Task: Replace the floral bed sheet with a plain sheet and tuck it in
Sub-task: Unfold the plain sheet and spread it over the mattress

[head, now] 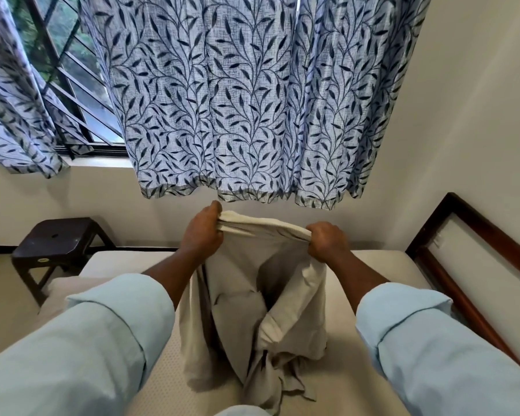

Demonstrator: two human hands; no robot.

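The left hand (pixel 201 235) and right hand (pixel 326 240) each clench a bunched top edge of the plain beige sheet (pixel 270 310), a soft, creased cotton-like cloth hanging in folds down onto the bare, finely dimpled mattress (pixel 373 382). A leaf-print curtain (pixel 252 100) (blue-grey, pleated) hangs just behind the hands; a dark stool (pixel 57 244) stands left, a wooden headboard (pixel 463 265) right.

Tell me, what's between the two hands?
In the head view, the bunched top edge of the plain sheet stretches between the left hand and the right hand; the rest hangs down onto the mattress.
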